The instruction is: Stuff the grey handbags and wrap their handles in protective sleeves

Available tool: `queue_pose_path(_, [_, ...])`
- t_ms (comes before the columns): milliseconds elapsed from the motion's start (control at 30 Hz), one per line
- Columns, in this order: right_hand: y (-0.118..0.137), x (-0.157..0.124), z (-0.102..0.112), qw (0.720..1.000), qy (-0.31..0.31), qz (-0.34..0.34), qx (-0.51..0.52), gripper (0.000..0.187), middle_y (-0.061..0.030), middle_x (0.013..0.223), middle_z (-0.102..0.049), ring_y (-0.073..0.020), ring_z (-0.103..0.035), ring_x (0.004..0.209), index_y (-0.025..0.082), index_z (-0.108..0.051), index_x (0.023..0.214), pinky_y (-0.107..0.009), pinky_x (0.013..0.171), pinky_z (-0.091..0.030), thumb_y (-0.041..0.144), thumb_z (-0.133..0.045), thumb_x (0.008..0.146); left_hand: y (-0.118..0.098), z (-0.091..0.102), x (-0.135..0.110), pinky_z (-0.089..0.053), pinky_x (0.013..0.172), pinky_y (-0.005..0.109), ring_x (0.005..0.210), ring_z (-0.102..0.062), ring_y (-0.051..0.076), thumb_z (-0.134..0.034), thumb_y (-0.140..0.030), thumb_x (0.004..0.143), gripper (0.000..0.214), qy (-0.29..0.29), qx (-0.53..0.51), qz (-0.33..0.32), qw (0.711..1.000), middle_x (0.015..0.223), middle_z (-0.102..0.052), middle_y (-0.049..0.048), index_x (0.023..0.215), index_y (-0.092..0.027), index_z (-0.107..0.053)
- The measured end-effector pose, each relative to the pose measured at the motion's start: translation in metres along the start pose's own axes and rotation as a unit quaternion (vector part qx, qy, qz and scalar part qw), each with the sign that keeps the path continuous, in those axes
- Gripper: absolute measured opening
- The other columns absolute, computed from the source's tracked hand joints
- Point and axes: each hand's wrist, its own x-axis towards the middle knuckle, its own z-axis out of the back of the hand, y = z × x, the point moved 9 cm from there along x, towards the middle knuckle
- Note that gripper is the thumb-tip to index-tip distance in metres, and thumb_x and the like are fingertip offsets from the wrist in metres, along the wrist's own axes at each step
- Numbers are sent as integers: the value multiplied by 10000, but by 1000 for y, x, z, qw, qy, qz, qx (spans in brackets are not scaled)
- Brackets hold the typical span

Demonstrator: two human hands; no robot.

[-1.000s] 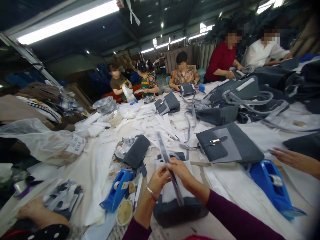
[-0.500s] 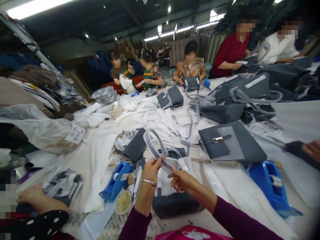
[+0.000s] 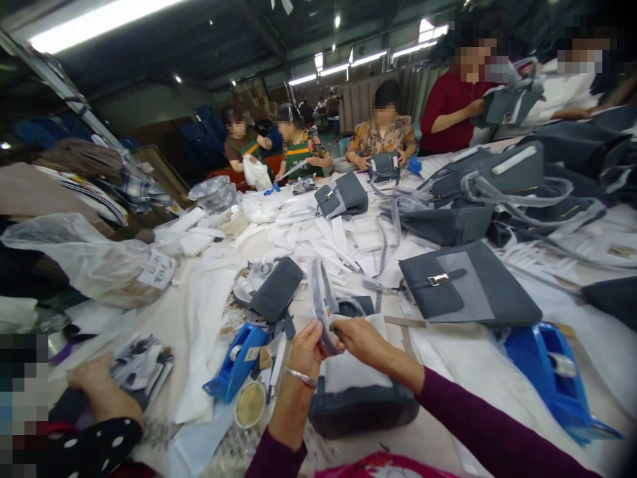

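My left hand (image 3: 304, 352) and my right hand (image 3: 362, 340) meet just above a dark grey bag (image 3: 362, 406) that lies in front of me with white paper on top. Both hands are closed on a folded grey strap (image 3: 321, 307), which loops upward from my fingers. A silver bangle circles my left wrist. Purple sleeves cover both my forearms.
A blue tape dispenser (image 3: 233, 362) and a tape roll (image 3: 250, 405) lie left of my hands; another blue dispenser (image 3: 550, 368) sits at right. A flat grey handbag (image 3: 468, 285) lies beyond. A neighbour's hand (image 3: 102, 392) rests at lower left. Several co-workers sit around the table with bags and white paper strips.
The long strap that stood straight up between my hands has been bent over and folded into a short loop. My hands have drawn closer together. A co-worker's hand at right has left view.
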Motion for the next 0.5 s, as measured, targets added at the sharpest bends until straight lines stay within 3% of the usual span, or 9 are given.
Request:
queue_pose_path(133, [24,-6,6,995,-4,77,-70,54,-29,718,-631,-127,-501,585,167,-583,787,-260,541,-256,142,-535,795,7,-5,-5,-539,630,312,598,-643,178,-707,-324,708,456,50,-40,28,998,583,-635,23,1115,-129,-636])
queue_pose_path(267, [28,-13,12,993,-51,109,5,138,-40,788,-619,-137,-524,673,160,-596,842,-250,616,-344,116,-466,840,7,-3,-9,-524,655,288,601,-629,144,-754,-267,663,407,56,-26,5,998,681,-670,44,1028,-112,-661])
queue_pose_path(400, [0,-23,29,969,-181,-17,167,202,-36,856,-587,-146,-531,762,162,-601,1014,-259,714,-399,182,-484,851,0,9,-8,-507,672,245,648,-629,126,-762,-260,652,554,-23,-10,-98,995,814,-712,68,1166,-125,-606])
queue_pose_path(500, [-12,-27,14,949,-175,-102,243,153,-2,708,-504,-142,-473,667,160,-640,768,-262,636,-377,297,-581,802,7,13,-10,-511,794,282,848,-661,189,-748,-287,674,668,-62,32,-150,986,983,-712,111,1287,-142,-525])
